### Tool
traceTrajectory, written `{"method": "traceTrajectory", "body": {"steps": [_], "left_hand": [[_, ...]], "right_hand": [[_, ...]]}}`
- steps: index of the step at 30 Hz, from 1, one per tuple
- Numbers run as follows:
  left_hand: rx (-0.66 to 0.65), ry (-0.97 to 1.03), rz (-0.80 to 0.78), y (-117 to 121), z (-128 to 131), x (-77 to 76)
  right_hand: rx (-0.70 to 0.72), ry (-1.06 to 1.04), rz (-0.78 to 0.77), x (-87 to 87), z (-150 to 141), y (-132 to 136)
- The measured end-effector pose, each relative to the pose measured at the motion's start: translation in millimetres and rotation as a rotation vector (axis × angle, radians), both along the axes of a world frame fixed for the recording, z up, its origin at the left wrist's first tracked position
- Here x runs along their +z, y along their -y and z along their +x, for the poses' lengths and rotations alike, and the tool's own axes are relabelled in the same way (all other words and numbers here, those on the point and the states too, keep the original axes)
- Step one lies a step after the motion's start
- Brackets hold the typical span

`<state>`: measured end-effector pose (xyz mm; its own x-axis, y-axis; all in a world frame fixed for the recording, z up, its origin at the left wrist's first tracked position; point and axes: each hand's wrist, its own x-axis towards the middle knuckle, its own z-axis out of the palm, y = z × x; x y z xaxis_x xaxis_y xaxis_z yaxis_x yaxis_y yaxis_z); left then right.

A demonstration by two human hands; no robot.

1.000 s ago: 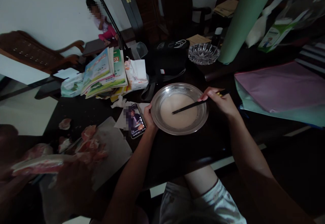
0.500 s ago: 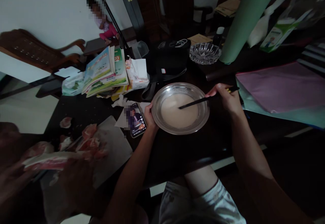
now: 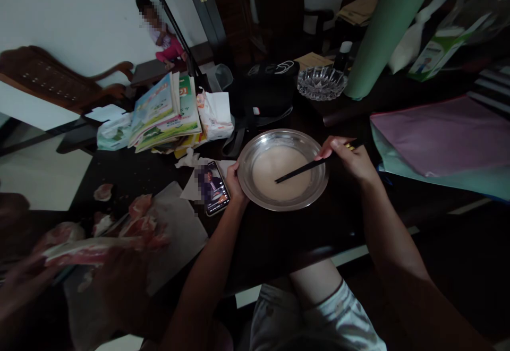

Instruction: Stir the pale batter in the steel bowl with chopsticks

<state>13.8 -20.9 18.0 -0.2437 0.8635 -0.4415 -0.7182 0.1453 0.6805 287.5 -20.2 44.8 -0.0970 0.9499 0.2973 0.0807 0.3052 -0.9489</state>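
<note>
A shallow metal bowl [image 3: 314, 191] with pale liquid batter [image 3: 279, 173] sits on the dark table in front of me. My right hand [image 3: 350, 160] is closed on dark chopsticks [image 3: 298, 170], whose tips dip into the batter. My left hand [image 3: 235, 181] grips the bowl's left rim and steadies it. A lit phone [image 3: 214, 188] lies flat just left of that hand.
Books [image 3: 163, 114], a tissue pack [image 3: 217, 112], a black bag [image 3: 266, 93], a glass ashtray [image 3: 321, 83] and a green flask [image 3: 382, 32] stand behind the bowl. Pink folders [image 3: 442, 138] lie at right. Another person's hands [image 3: 24, 287] hold pink wrapping [image 3: 99, 247] at lower left. A child sits far back.
The chopsticks swung through the batter: tips went right, then back toward the bowl's middle. My left hand stayed on the rim. The other person's hands shifted slightly at lower left.
</note>
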Motion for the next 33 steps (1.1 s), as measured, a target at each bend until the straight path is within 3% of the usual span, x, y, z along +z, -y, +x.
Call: {"method": "traceTrajectory", "body": {"steps": [2,6,12,17,22,28,33], "left_hand": [[0.009,-0.007,0.006,-0.1,-0.1,-0.8],[0.008,-0.012,0.017,0.0,0.3,-0.9],[0.013,-0.008,0.011,-0.1,0.7,1.0],[0.01,-0.004,0.019,0.0,0.6,0.7],[0.011,-0.014,0.037,0.6,1.2,1.7],[0.004,-0.009,0.006,0.2,1.2,1.9],[0.005,-0.024,0.023,0.0,0.2,-0.4]], "right_hand": [[0.009,0.001,-0.003,0.7,-1.6,0.1],[-0.14,-0.055,0.018,0.9,-0.1,-0.3],[0.006,0.003,0.017,0.4,-0.2,-0.3],[-0.133,-0.047,0.02,2.7,2.6,1.0],[0.041,-0.001,0.009,2.5,-0.2,1.9],[-0.146,-0.034,0.019,1.7,2.7,0.4],[0.013,0.01,0.005,1.5,-0.2,1.6]]}}
